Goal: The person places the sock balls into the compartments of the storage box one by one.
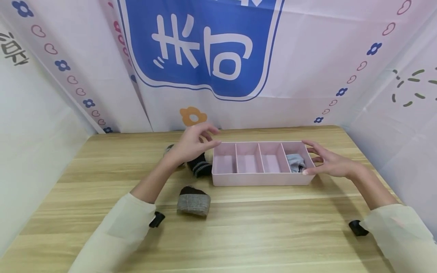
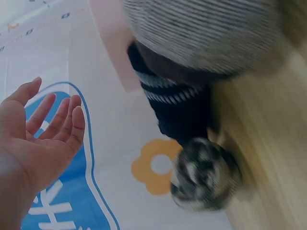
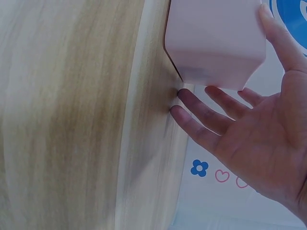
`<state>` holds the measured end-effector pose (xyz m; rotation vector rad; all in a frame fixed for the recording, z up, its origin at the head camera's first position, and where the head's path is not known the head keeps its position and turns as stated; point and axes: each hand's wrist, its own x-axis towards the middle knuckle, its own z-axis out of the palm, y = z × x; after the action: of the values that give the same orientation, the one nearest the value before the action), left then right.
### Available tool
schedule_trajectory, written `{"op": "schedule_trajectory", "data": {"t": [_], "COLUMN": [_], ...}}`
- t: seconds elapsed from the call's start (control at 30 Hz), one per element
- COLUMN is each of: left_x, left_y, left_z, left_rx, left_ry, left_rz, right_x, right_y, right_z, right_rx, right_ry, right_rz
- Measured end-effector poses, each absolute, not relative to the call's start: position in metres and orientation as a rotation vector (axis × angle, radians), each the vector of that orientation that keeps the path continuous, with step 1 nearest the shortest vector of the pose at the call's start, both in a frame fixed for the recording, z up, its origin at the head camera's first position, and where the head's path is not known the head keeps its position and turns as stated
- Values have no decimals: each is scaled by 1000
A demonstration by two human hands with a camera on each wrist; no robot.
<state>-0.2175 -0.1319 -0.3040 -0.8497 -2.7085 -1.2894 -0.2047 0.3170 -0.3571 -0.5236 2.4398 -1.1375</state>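
Note:
A pink divided storage box stands on the table, with a light blue-grey cloth bundle in its rightmost compartment. My right hand grips the box's right end, thumb at the front corner and index finger at the back corner. The right wrist view shows the fingertips right at the end wall. Near the box's left end, my left hand hovers with loosely bent fingers and holds nothing. Below it lies a black sock with pale stripes; a mottled rolled sock sits beside that one, partly hidden in the head view.
A rolled grey sock with a dark part lies closer on the wooden table. Printed white cloth hangs behind the table and along both sides. The box's other compartments show bare pink floors.

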Motion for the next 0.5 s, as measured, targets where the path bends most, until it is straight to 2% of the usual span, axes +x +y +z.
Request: {"op": "schedule_trajectory", "data": {"t": [0.5], "left_x": [-205], "left_y": [-196], "left_z": [-328], "left_rx": [-680], "left_ry": [-2757], "left_rz": [-1285], "right_x": [-207], "right_y": [318], "right_z": [-358], "right_rx": [-509], "right_ry": [2423], "right_rz": [-1154]}}
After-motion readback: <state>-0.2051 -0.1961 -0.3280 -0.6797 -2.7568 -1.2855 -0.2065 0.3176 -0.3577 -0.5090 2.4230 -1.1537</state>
